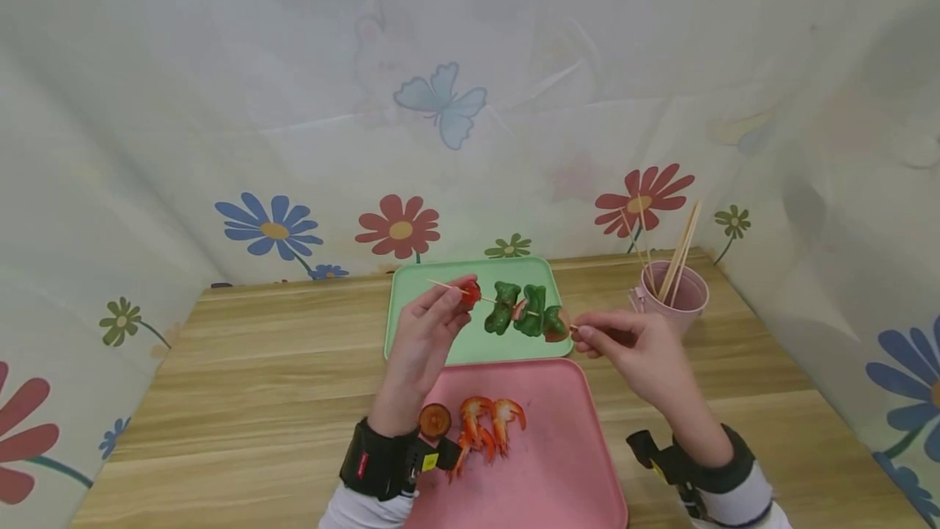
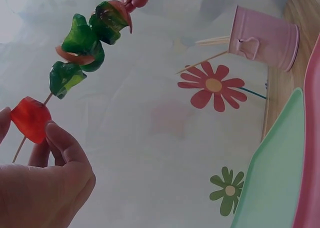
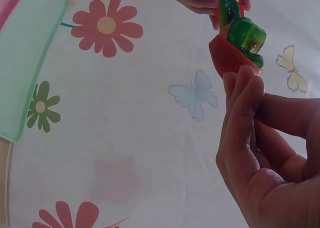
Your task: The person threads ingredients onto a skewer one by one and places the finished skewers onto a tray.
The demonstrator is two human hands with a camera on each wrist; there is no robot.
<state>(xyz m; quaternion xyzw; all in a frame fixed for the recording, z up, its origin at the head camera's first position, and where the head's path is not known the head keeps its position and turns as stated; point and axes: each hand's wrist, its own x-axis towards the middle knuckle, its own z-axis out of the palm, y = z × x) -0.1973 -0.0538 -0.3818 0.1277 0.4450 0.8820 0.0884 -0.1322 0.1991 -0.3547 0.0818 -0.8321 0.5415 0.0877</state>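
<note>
A thin wooden skewer (image 1: pixel 444 285) is held up between both hands above the trays. Several glossy green pepper pieces (image 1: pixel 530 310) are threaded on it, with thin reddish slices among them. My left hand (image 1: pixel 422 341) pinches a shiny red piece, probably red pepper (image 2: pixel 32 119), near the skewer's left tip, which sticks out past the fingers. The red piece sits apart from the green ones. At the other end my right hand (image 1: pixel 646 353) pinches the skewer, close to an orange-red slice (image 3: pixel 225 55). The fingers hide that end of the stick.
Below the hands lies a pink tray (image 1: pixel 551 464) with several shrimp (image 1: pixel 507 423) and a round brown slice (image 1: pixel 435 421). Behind it is a green tray (image 1: pixel 400 308). A pink bucket (image 1: pixel 686 300) holding wooden skewers stands back right, near the patterned curtain (image 1: pixel 294 129).
</note>
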